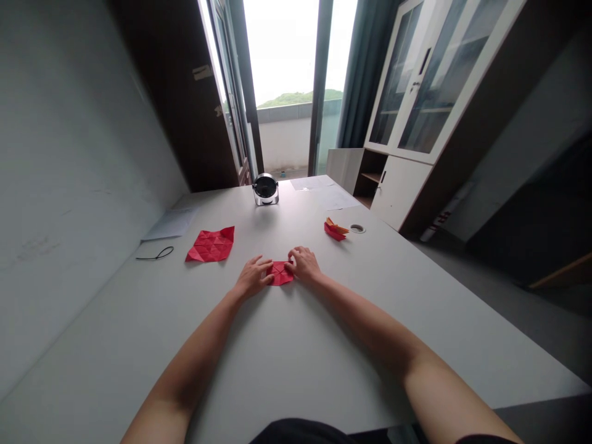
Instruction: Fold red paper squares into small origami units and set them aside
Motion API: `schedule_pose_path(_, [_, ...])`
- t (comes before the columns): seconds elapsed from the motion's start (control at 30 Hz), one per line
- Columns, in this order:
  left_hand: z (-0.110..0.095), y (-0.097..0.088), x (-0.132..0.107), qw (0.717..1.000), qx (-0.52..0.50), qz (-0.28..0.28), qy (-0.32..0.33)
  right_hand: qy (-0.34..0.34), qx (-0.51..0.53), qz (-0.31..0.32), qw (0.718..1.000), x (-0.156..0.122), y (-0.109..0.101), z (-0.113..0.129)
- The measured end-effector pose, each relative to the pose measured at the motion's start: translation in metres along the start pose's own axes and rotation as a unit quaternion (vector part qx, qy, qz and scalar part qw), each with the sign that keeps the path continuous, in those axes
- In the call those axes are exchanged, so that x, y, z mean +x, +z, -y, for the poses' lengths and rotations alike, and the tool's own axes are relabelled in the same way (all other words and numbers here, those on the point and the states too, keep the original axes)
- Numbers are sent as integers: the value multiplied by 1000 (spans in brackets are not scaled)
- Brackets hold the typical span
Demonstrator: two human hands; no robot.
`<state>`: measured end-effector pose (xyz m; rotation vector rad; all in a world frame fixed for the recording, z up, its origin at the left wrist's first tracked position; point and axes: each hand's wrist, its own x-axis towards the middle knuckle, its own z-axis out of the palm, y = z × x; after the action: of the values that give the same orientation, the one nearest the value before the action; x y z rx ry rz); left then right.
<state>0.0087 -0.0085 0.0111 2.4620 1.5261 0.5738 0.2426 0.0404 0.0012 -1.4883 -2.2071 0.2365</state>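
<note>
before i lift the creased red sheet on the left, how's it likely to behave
The red sheet looks like paper, so it's probably light. Its many creases suggest it may bend along them. Lying spread out, it seems unlikely to roll.

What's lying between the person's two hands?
In the head view, a small piece of creased red paper lies between the left hand and the right hand.

Window [281, 52] glare — R edge v. dim
</note>
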Motion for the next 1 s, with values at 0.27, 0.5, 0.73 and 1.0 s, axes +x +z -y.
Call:
schedule_pose_path(0.27, [4, 2, 0, 999, -51, -5, 11, 44, 0, -37, 998, 5, 2, -18])
schedule_pose_path(0.5, [0, -1, 1, 995, -82, -23, 44, 31, 6, -39, 999, 4, 1, -9])
schedule_pose_path(0.73, [1, 1, 0, 997, -66, -23, 40, 14, 44, -20, 999, 1, 2, 6])
schedule_pose_path(1.0, [6, 9, 0, 994, -76, -74, 4, 34, 272, -23, 961, 5, 1, -4])
